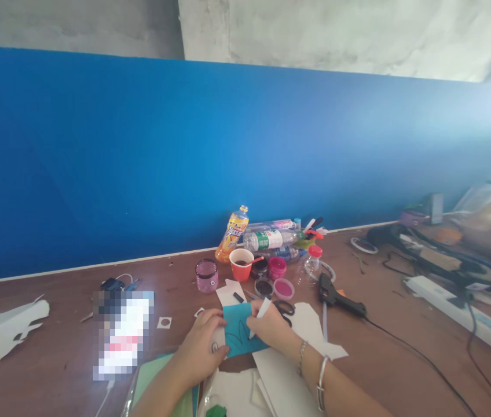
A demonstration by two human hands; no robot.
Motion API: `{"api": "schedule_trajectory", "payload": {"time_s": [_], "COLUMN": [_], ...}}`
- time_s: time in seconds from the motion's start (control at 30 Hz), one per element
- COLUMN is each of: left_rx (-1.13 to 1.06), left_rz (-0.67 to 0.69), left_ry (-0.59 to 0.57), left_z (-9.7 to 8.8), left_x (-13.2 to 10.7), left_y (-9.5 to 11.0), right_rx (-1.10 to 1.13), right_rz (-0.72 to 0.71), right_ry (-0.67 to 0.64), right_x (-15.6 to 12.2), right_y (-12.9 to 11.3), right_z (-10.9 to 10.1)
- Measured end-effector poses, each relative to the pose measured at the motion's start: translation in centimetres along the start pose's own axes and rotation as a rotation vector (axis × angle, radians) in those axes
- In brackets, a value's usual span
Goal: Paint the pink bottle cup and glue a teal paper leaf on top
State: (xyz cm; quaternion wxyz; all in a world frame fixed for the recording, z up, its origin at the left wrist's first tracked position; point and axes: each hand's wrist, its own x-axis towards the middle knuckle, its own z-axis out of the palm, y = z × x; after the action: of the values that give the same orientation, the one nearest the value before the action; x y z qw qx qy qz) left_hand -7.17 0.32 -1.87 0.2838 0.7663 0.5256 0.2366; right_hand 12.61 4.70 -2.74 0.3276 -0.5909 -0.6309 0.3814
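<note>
Pinched in the fingers of our right grip (272, 325), a white marker (263, 308) slants down to a blue card (237, 324), its tip at dark, looping lines. We keep the left grip (202, 348) unclenched, fingers spread over the card's left edge, thumb near its lower corner. The card lies on the table (65, 341) between both hands, directly under the marker. The step in hand, we judge, is line drawing; the next move calls for a light, even stroke while our left fingers brace the card. Just beyond our right grip sit black scissors (288, 308), with white paper (308, 327) beside them and a glue gun (336, 296) farther right. Behind the card stand a red cup (240, 272) and an orange bottle (230, 236), before a blue partition (176, 156).
</note>
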Motion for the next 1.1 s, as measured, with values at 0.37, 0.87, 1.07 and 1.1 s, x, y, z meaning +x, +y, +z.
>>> {"api": "schedule_trajectory", "payload": {"time_s": [0.37, 0.87, 1.07, 1.1], "left_rx": [-0.007, 0.089, 0.203, 0.209], "left_rz": [-0.022, -0.015, 0.032, 0.034], "left_ry": [0.003, -0.010, -0.040, -0.056], "left_z": [-0.1, 0.0, 0.0, 0.0], "left_x": [-0.3, -0.4, -0.3, -0.3], "left_y": [0.1, 0.7, 1.4, 1.5], "right_rx": [0.154, 0.342, 0.429, 0.444], "right_rz": [0.074, -0.034, -0.105, -0.103], "right_ry": [-0.026, -0.028, -0.013, -0.005], "right_x": [0.2, 0.4, 1.0, 1.0], "right_y": [-0.5, -0.6, -0.6, -0.7], "right_z": [-0.8, -2.0, -1.6, -1.6]}}
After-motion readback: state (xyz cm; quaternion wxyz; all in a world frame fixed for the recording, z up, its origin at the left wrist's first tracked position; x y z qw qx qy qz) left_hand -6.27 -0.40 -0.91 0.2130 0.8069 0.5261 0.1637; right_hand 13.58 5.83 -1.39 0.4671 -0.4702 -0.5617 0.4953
